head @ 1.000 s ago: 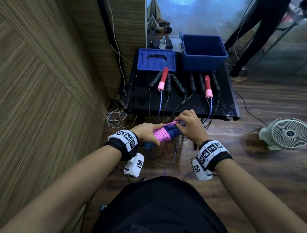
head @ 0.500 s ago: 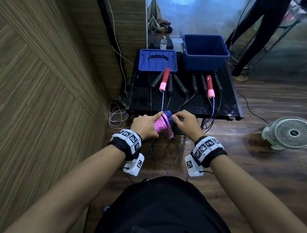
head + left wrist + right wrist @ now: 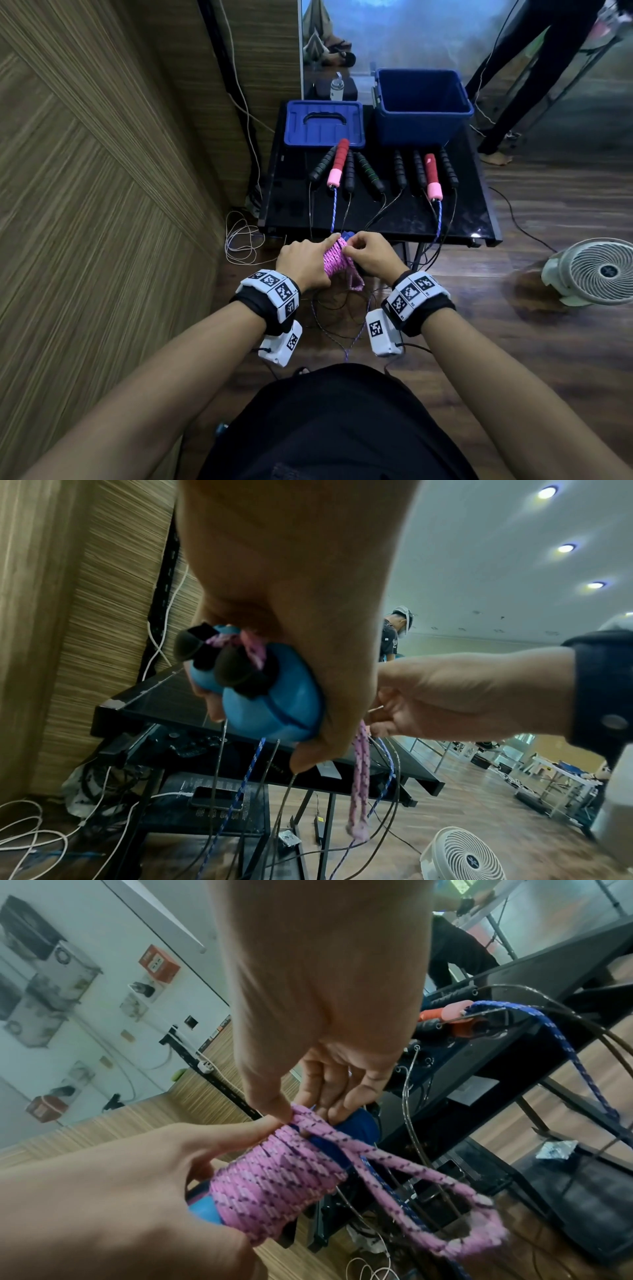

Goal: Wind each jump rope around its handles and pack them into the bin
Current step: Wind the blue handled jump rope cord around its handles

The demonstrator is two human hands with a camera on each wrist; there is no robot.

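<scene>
While the blue bin [image 3: 424, 106] stands at the far right of the black surface [image 3: 376, 219], what shows of its inside is bare blue wall, and its floor cannot be seen from the head view. Its blue lid [image 3: 323, 123] lies flat just to the left of it, handle side up.

Eight handles lie in two groups of four in front of the bin and lid. The left group [image 3: 346, 168] has three black handles and one red and pink one; the right group [image 3: 426, 169] has the same mix. From each red and pink handle a blue cord [image 3: 334, 210] runs forward over the near edge, and thin dark cords run from the black ones and hang down to the floor.

One pink rope [image 3: 274, 1180] is wound in tight turns around a pair of blue handles [image 3: 270, 704], held in the air just in front of the surface edge. The left hand [image 3: 303, 262] is clamped around the wound bundle. The right hand [image 3: 371, 255] pinches the rope at the far end of the winding between thumb and fingers, and a loose loop [image 3: 455, 1204] of pink rope hangs below.

One white fan [image 3: 596, 270] sits on the wooden floor to the right.
</scene>
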